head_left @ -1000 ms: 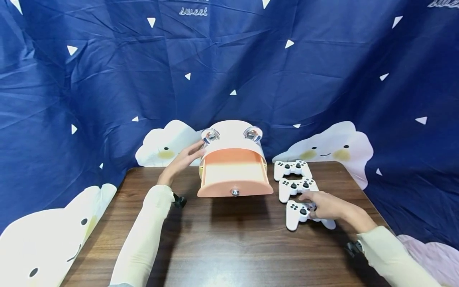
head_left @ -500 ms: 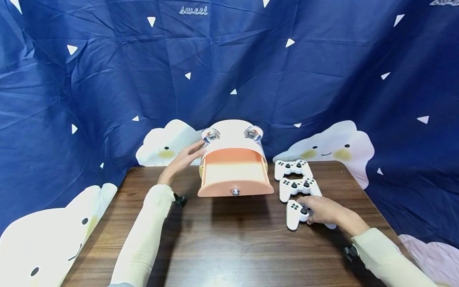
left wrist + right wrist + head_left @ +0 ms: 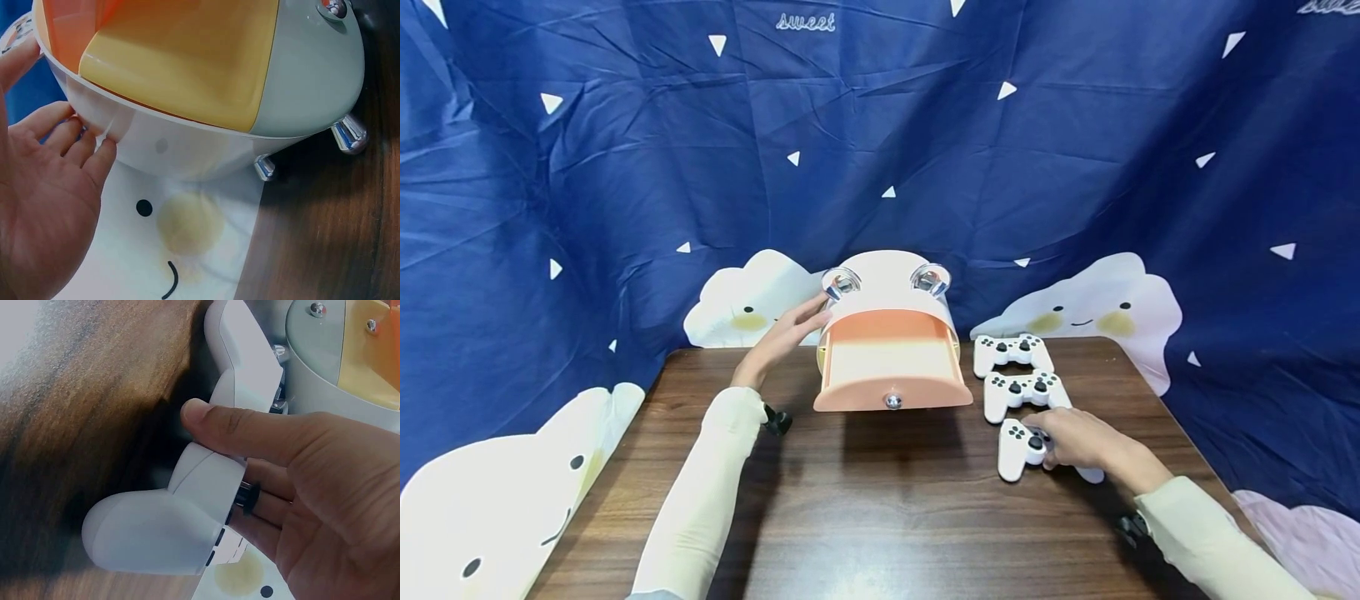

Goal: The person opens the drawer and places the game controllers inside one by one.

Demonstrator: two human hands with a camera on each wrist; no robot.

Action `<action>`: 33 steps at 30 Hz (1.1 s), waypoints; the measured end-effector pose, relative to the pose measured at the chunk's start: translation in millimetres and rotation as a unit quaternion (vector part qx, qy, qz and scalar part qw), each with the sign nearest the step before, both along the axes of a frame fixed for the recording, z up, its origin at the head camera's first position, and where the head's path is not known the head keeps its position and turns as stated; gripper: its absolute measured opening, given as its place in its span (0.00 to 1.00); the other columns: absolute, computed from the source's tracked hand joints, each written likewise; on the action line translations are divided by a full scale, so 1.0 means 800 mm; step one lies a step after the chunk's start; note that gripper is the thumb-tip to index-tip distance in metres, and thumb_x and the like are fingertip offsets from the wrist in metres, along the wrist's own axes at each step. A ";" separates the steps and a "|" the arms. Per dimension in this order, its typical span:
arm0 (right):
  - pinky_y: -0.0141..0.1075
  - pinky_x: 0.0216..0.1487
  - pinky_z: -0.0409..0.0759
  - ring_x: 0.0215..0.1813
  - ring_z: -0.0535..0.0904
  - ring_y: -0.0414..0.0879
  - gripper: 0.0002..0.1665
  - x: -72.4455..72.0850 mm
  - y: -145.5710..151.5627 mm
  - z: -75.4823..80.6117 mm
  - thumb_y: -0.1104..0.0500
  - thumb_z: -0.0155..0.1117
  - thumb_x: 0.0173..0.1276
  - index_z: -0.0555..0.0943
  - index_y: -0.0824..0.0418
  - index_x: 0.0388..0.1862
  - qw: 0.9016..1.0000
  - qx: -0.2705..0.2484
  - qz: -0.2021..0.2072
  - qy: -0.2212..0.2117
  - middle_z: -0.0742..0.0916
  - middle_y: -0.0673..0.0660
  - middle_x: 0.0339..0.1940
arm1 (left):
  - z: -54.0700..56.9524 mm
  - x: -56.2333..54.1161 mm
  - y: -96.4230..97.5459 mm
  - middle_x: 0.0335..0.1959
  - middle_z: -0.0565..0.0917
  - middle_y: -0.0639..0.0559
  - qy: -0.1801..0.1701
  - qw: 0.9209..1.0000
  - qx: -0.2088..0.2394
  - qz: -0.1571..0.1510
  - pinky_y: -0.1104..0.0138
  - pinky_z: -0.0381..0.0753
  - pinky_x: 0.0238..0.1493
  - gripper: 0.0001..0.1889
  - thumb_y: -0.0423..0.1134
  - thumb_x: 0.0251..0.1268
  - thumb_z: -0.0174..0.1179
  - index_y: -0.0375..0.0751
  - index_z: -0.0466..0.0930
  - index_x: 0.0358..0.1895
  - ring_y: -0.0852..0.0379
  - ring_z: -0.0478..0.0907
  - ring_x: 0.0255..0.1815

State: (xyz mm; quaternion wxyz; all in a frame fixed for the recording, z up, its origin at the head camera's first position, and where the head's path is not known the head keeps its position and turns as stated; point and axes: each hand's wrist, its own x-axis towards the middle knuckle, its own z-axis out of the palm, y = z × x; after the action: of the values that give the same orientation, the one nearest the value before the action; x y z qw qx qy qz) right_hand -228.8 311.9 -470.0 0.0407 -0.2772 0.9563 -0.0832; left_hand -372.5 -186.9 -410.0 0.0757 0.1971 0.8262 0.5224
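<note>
Right hand (image 3: 1081, 442) has just clasped the nearest white controller (image 3: 1017, 452), near the right edge of the surface (image 3: 880, 508), so the grip looks made; left hand (image 3: 781, 337), fingers unclenched, rests against the drawer box (image 3: 883, 283).

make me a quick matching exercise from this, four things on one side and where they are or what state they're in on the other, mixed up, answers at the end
Column one
1. left hand
2. right hand
3. peach drawer
4. farthest controller

Column two
A. pulled out, its inside showing
B. at the back of the row, no hand on it
C. gripping the nearest controller
D. touching the side of the white case

Pairs: 1-D, 2-C, 3-A, 4-B
</note>
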 end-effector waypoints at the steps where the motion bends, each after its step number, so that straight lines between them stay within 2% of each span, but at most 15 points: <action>1: 0.41 0.34 0.79 0.33 0.77 0.38 0.30 0.000 0.000 0.000 0.60 0.89 0.41 0.88 0.52 0.47 1.000 0.002 -0.001 0.002 0.85 0.43 0.32 | 0.000 0.000 0.000 0.89 0.55 0.49 0.001 1.000 0.002 -0.001 0.47 0.47 0.89 0.35 0.53 0.84 0.53 0.51 0.55 0.87 0.48 0.47 0.90; 11: 0.45 0.31 0.78 0.30 0.77 0.41 0.29 -0.003 -0.002 0.000 0.56 0.88 0.43 0.87 0.51 0.47 0.999 0.036 -0.006 0.007 0.84 0.44 0.29 | -0.007 0.003 -0.002 0.87 0.59 0.56 0.019 1.000 0.012 0.003 0.48 0.49 0.89 0.37 0.62 0.81 0.55 0.60 0.58 0.86 0.54 0.50 0.90; 19: 0.43 0.28 0.75 0.26 0.73 0.40 0.25 -0.004 -0.001 -0.001 0.54 0.87 0.43 0.87 0.48 0.42 0.999 0.047 -0.003 0.021 0.80 0.42 0.24 | -0.006 0.003 -0.003 0.88 0.59 0.58 0.009 1.000 0.005 0.010 0.45 0.49 0.89 0.39 0.67 0.78 0.56 0.63 0.58 0.86 0.53 0.49 0.90; 25: 0.44 0.27 0.75 0.26 0.73 0.40 0.23 -0.003 0.001 0.005 0.51 0.87 0.44 0.87 0.46 0.40 0.999 0.044 -0.001 0.018 0.80 0.42 0.24 | -0.005 0.002 -0.003 0.88 0.58 0.58 0.003 1.000 0.003 0.007 0.45 0.49 0.89 0.37 0.63 0.80 0.55 0.62 0.58 0.86 0.53 0.49 0.90; 33: 0.46 0.29 0.77 0.27 0.76 0.42 0.30 -0.003 0.004 0.025 0.48 0.88 0.45 0.90 0.50 0.50 0.999 0.047 -0.004 0.026 0.84 0.45 0.28 | -0.004 -0.001 -0.004 0.89 0.55 0.54 -0.016 1.000 -0.002 0.008 0.45 0.48 0.89 0.36 0.57 0.83 0.54 0.57 0.55 0.87 0.51 0.47 0.90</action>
State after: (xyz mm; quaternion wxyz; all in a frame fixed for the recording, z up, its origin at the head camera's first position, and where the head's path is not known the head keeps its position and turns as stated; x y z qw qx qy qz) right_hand -230.9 315.2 -450.3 0.0287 -0.2733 0.9610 -0.0314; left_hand -373.3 -189.7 -412.9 0.0847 0.1821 0.8275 0.5244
